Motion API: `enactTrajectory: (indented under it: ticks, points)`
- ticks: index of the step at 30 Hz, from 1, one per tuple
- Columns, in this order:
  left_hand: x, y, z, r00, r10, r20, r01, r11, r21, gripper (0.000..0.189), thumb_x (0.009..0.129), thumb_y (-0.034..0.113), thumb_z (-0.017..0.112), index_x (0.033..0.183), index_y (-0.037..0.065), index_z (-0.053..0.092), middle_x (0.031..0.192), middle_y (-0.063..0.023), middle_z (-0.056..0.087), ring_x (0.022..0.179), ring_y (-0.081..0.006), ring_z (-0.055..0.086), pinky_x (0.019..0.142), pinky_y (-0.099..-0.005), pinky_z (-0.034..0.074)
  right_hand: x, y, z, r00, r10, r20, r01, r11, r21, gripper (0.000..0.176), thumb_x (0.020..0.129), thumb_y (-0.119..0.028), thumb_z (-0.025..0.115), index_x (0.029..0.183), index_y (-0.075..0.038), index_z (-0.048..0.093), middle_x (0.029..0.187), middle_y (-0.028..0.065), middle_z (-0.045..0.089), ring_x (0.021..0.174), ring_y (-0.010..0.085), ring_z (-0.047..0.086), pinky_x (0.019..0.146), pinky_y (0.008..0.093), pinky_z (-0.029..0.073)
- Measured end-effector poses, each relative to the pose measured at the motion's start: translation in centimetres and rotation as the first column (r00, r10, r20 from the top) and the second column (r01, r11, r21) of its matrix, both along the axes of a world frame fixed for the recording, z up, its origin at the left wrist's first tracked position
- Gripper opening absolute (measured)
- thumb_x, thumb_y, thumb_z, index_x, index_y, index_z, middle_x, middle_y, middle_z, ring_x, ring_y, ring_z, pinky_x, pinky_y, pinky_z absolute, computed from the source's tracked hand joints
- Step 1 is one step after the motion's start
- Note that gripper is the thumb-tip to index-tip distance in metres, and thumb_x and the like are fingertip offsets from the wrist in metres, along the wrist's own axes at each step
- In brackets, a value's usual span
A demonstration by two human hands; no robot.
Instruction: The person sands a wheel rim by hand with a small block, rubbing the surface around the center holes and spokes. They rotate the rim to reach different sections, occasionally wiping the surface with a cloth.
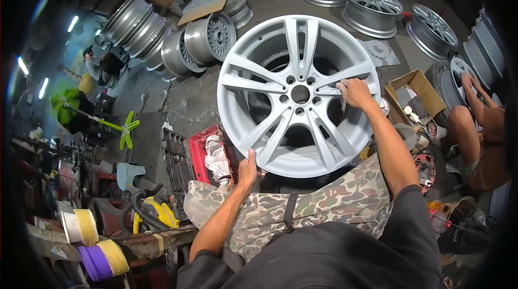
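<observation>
A large silver-grey alloy wheel rim (263,150) with paired spokes and a matte surface lies face up, slightly tilted, in front of my knees. My left hand (248,170) grips its lower left edge, thumb upright against the outside and the other fingers mostly hidden below. On the right-hand spoke rests my right hand (356,93), fingers bent and pressed together close to the hub. Whatever sits under those fingertips, if anything, is hidden. Dark round shapes show through the gaps between the spokes. Camouflage cloth (324,194) covers my lap below the wheel rim.
More wheel rims stand behind, including a mesh-spoke rim (218,38) and a multi-spoke rim (372,11). A red tray (197,151) with a white cloth lies left. At right are a cardboard box (426,92) and another person's hands (470,84) on a rim.
</observation>
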State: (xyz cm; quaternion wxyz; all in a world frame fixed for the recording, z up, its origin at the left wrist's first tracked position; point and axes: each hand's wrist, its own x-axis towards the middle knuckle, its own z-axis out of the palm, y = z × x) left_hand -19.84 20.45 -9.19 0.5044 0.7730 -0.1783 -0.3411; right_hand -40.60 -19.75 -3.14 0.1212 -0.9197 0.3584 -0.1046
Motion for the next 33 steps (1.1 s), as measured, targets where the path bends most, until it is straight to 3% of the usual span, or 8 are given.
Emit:
enactTrajectory:
  ticks: [7, 11, 13, 24, 26, 27, 30, 33]
  points:
    - [1.6, 0.2, -0.6, 0.978, 0.004, 0.210, -0.019, 0.997, 0.074, 0.081, 0.108, 0.057, 0.038, 0.086, -0.013, 0.071, 0.067, -0.0190, 0.069, 0.063, -0.0261, 0.071, 0.059, -0.0379, 0.058, 0.2, -0.3, -0.4, 1.000, 0.024, 0.010, -0.025, 0.999, 0.037, 0.041, 0.104, -0.039, 0.051, 0.099, -0.008, 0.077, 0.094, 0.0234, 0.074, 0.092, 0.0446, 0.070, 0.085, 0.0598, 0.050]
    - [4.9, -0.1, -0.9, 0.913, 0.001, 0.408, -0.063, 0.988, 0.140, 0.074, 0.105, 0.058, 0.042, 0.089, -0.009, 0.071, 0.079, -0.0311, 0.068, 0.084, -0.0492, 0.068, 0.079, -0.0528, 0.050, -0.3, 0.8, -0.7, 0.999, -0.041, 0.035, 0.038, 0.995, 0.091, 0.040, 0.104, -0.041, 0.052, 0.099, -0.009, 0.076, 0.095, 0.0247, 0.073, 0.096, 0.0461, 0.069, 0.085, 0.0605, 0.049]
    - [5.9, -1.7, 2.1, 0.822, 0.093, 0.562, -0.153, 0.986, 0.061, 0.072, 0.104, 0.058, 0.044, 0.093, -0.008, 0.072, 0.085, -0.0332, 0.068, 0.088, -0.0504, 0.067, 0.079, -0.0529, 0.050, -0.5, 2.8, 1.3, 0.998, -0.067, 0.010, 0.064, 0.982, 0.177, 0.040, 0.105, -0.040, 0.051, 0.101, -0.009, 0.075, 0.097, 0.0257, 0.072, 0.098, 0.0468, 0.068, 0.085, 0.0593, 0.048]
    - [17.5, -10.6, 7.2, 0.676, 0.218, 0.704, -0.320, 0.947, 0.015, 0.062, 0.090, 0.061, 0.070, 0.091, -0.002, 0.067, 0.093, -0.0306, 0.070, 0.095, -0.0496, 0.067, 0.081, -0.0550, 0.049, -1.5, 11.8, -3.4, 0.972, -0.094, 0.213, -0.025, 0.868, 0.495, 0.036, 0.108, -0.030, 0.051, 0.128, -0.009, 0.072, 0.113, 0.0280, 0.072, 0.109, 0.0416, 0.070, 0.095, 0.0453, 0.052]
    - [19.8, -10.4, 4.8, 0.576, 0.199, 0.793, -0.257, 0.965, -0.056, 0.055, 0.094, 0.055, 0.068, 0.094, -0.001, 0.068, 0.092, -0.0284, 0.071, 0.093, -0.0485, 0.068, 0.081, -0.0540, 0.051, -1.5, 11.8, -3.0, 0.974, -0.052, 0.222, -0.063, 0.876, 0.478, 0.035, 0.107, -0.030, 0.052, 0.130, -0.010, 0.071, 0.115, 0.0286, 0.070, 0.109, 0.0445, 0.068, 0.095, 0.0472, 0.052]
    - [19.3, -10.3, 6.2, 0.636, 0.176, 0.752, -0.268, 0.964, 0.001, 0.046, 0.097, 0.046, 0.068, 0.099, 0.000, 0.069, 0.096, -0.0253, 0.071, 0.095, -0.0448, 0.067, 0.084, -0.0503, 0.051, -1.5, 11.7, -2.4, 0.977, -0.035, 0.211, -0.076, 0.866, 0.495, 0.035, 0.106, -0.029, 0.053, 0.130, -0.011, 0.071, 0.115, 0.0289, 0.070, 0.109, 0.0461, 0.067, 0.095, 0.0485, 0.052]
    - [14.3, -10.8, 10.5, 0.474, 0.255, 0.843, -0.203, 0.963, -0.178, 0.036, 0.096, 0.037, 0.071, 0.103, 0.001, 0.070, 0.103, -0.0212, 0.069, 0.100, -0.0401, 0.066, 0.086, -0.0476, 0.051, -1.1, 13.0, -1.2, 0.990, -0.085, 0.109, 0.027, 0.894, 0.447, 0.034, 0.105, -0.027, 0.054, 0.131, -0.011, 0.070, 0.113, 0.0298, 0.069, 0.108, 0.0476, 0.066, 0.093, 0.0516, 0.052]
    - [11.9, -11.0, 11.8, 0.386, 0.076, 0.919, 0.085, 0.989, -0.118, 0.030, 0.093, 0.029, 0.073, 0.105, 0.001, 0.071, 0.107, -0.0185, 0.067, 0.104, -0.0369, 0.064, 0.088, -0.0464, 0.050, -0.8, 14.3, -0.4, 0.991, -0.093, 0.096, 0.049, 0.922, 0.385, 0.032, 0.104, -0.025, 0.055, 0.125, -0.007, 0.071, 0.107, 0.0312, 0.069, 0.103, 0.0481, 0.067, 0.089, 0.0532, 0.053]
